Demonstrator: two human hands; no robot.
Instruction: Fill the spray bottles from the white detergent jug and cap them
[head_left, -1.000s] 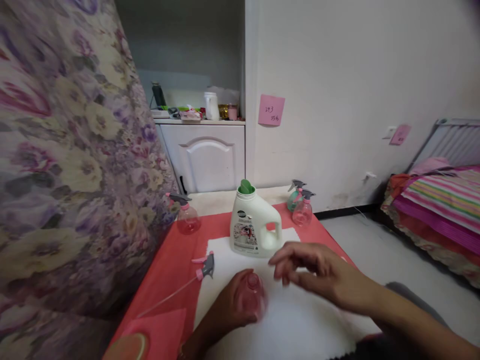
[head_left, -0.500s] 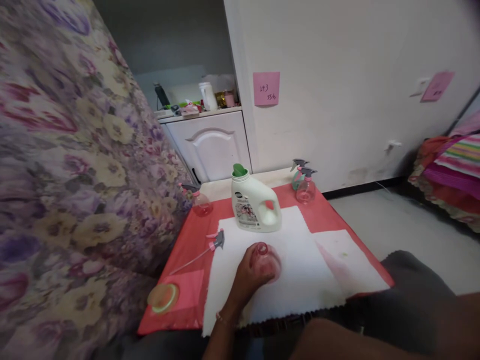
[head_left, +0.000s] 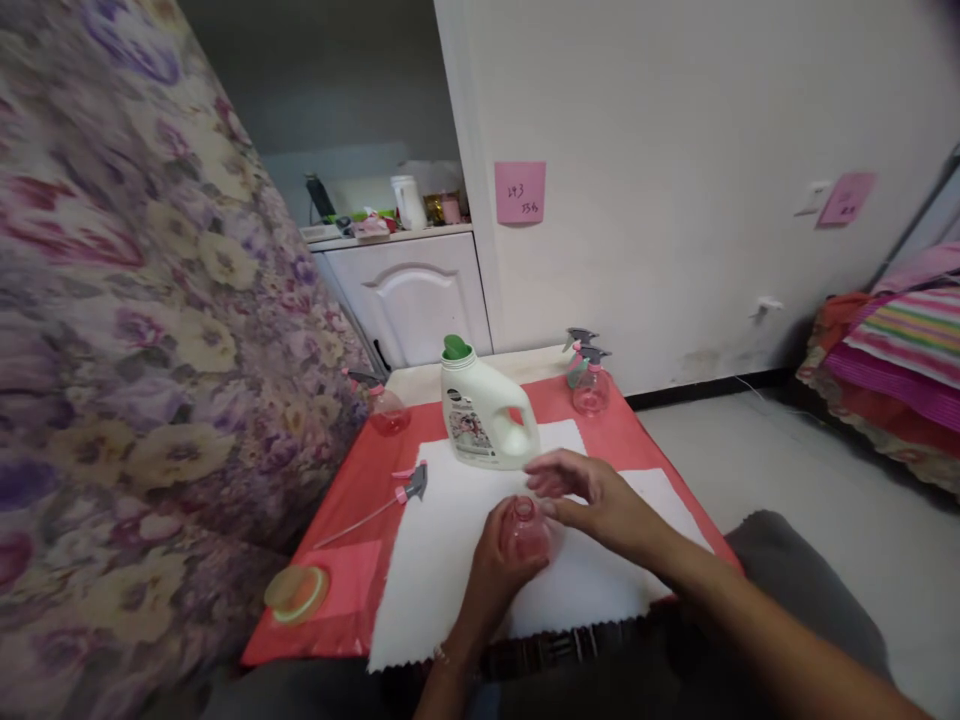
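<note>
My left hand (head_left: 501,560) is wrapped round a clear pink spray bottle (head_left: 529,532) whose neck is uncovered, over the white cloth (head_left: 442,590). Fingers apart and holding nothing, my right hand (head_left: 589,497) hovers just right of the bottle's neck. Behind both hands stands a pale green jug (head_left: 489,420) with a handle, a picture label and a green piece at its mouth. A grey and pink spray head (head_left: 412,484) with a long thin tube lies on the left, partly across the cloth's edge.
A pink spray bottle (head_left: 388,412) stands at the table's back left; another pink one (head_left: 591,390) and a green one (head_left: 576,372) stand back right. A round yellowish lid-like thing (head_left: 297,594) lies front left on the red tablecloth (head_left: 337,515). A floral curtain (head_left: 172,400) hangs along the left.
My right hand has come in from the lower right to beside the bottle's neck. My left hand still holds the bottle. The whole view has shifted slightly.
</note>
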